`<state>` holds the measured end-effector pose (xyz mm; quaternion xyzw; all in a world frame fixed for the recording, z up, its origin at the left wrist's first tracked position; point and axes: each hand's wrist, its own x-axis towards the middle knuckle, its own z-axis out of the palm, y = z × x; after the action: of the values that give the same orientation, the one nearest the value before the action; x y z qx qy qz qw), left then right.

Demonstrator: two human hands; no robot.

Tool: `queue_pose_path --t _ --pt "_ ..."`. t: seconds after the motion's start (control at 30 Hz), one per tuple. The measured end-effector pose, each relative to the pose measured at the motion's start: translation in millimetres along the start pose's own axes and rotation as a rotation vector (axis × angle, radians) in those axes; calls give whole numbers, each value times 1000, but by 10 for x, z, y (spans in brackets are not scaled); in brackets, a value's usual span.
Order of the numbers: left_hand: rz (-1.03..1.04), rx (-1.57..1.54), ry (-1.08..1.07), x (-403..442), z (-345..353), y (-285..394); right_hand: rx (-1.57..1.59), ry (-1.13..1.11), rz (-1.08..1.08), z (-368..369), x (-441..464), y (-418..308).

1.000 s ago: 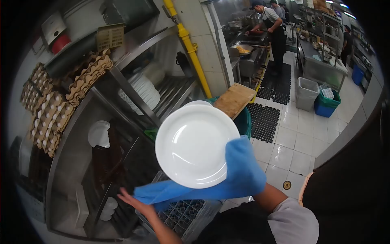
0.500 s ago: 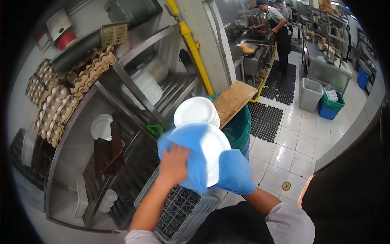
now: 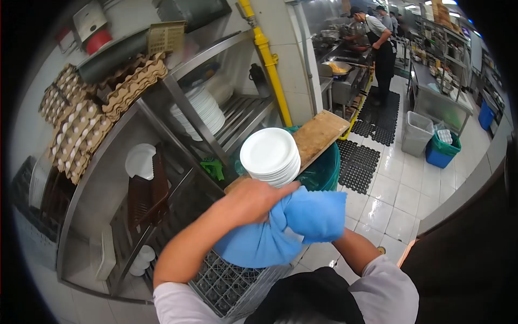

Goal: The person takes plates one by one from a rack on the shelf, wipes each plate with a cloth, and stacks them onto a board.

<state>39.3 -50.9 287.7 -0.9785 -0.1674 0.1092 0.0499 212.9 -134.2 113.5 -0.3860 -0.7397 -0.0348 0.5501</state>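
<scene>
My left hand (image 3: pixel 252 201) is closed on a bunched blue cloth (image 3: pixel 259 245), its thumb side near the stack of plates. Folds of the same cloth wrap my right hand (image 3: pixel 319 216), so its fingers are hidden. A small pale patch shows between the folds; the plate held there earlier is mostly covered. Just beyond my hands, a stack of white plates (image 3: pixel 268 151) stands on a wooden board (image 3: pixel 318 137) laid across a green-lined bin (image 3: pixel 329 167).
Below my hands sits a grey glass rack (image 3: pixel 232 281). On the left, metal shelving (image 3: pixel 178 86) holds plates, a brown rack (image 3: pixel 145 194) and egg trays (image 3: pixel 81 124). Black mats (image 3: pixel 356 164) lie on the tiled floor. A co-worker (image 3: pixel 380 48) stands by the stove.
My hands and the cloth have come together and lower, off the front of the stack. The white plate between them has become covered by cloth, and the stack is in fuller view.
</scene>
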Motion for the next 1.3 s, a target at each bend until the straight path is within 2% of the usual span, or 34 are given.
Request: queue_pose_path --t 0.03,0.07,0.1,0.13,0.17,0.2,0.27,0.3,0.33,0.37,0.4,0.43,0.47,0.5,0.53,0.57,0.63,0.67,0.7,0.73,0.77,0.8,0.83,0.87,0.9,0.93,0.97,1.0,1.03,1.07,1.1,1.2,1.23,1.3 --pt "-11 -4 8 -21 -7 -196 -117 -236 315 -35 321 -220" --pt "6 -301 65 -84 72 -486 -239 -472 632 -65 511 -323" --pt "28 -598 117 -97 191 -656 -157 -255 318 -126 419 -159" --pt "25 -597 113 -120 367 -623 -71 -27 9 -165 302 16" --pt "-197 -969 460 -227 590 -524 -80 124 160 -117 305 51" --pt "-431 -1324 815 -343 822 -431 -98 51 276 -160 344 33" --pt "-600 -1563 1289 -169 1386 72 -418 -8 462 -171 410 -180" --pt "-633 -1829 1469 38 1564 390 -408 -10 455 4 372 -184" --pt "-661 -2102 1658 156 1691 585 -523 -104 624 261 254 -196" --pt "-693 -2101 1686 60 1771 598 -638 -218 789 409 156 -235" --pt "-741 -1994 1455 -48 1825 527 -632 -237 772 373 169 -226" --pt "-775 -1880 1228 -174 1895 403 -550 -207 457 242 198 -183" --pt "-586 -1929 982 -376 2077 -9 -451 -184 152 100 205 -150" --pt "-518 -1942 880 -540 1737 -196 -171 -8 19 -27 304 -47" --pt "-504 -1805 718 -727 1570 -413 -159 -15 19 -56 420 -14" --pt "-436 -1691 707 -794 1510 -569 -340 -11 37 -71 508 -12" --pt "-493 -1647 1125 -662 1680 -478 -519 -16 39 -135 657 -212" --pt "-493 -1550 1372 -567 1949 -374 -584 -249 269 -146 803 -453" --pt "-644 -1791 1657 -298 1918 22 -646 -467 498 -107 949 -665" --pt "-795 -2028 1938 -102 1868 321 -736 -284 677 22 935 -919" --pt "-785 -2022 1937 -176 1941 311 -611 -114 501 314 651 -644" --pt "-782 -1994 1624 -299 2063 256 -483 44 329 563 368 -295" --pt "-776 -1950 1320 -443 2195 151 -482 37 334 458 323 -149" --pt "-779 -1859 996 -700 2293 -217 -432 -135 133 306 321 39" --pt "-650 -1801 825 -864 1783 -316 -376 -301 -74 201 391 200" --pt "-525 -1669 696 -968 1665 -514 -156 -251 11 111 526 243" --pt "-380 -1851 778 -982 1778 -660 -349 -157 130 48 694 -109" --pt "-269 -2028 872 -807 1051 -346 -541 -49 239 50 882 -418" --pt "-141 -2202 958 -632 323 -31 -531 -49 227 123 892 -443" --pt "64 -2356 1462 -604 534 160 -410 -14 266 226 860 -458" --pt "84 -2369 1411 -437 845 26 -292 25 305 347 822 -449" --pt "-245 -2302 1312 -110 1996 -125 41 119 412 642 654 -299" --pt "-311 -2273 1243 -135 2283 -89 -26 168 242 684 518 -151" --pt "-398 -2176 1062 -245 2783 -46 -137 85 244 462 483 -80"
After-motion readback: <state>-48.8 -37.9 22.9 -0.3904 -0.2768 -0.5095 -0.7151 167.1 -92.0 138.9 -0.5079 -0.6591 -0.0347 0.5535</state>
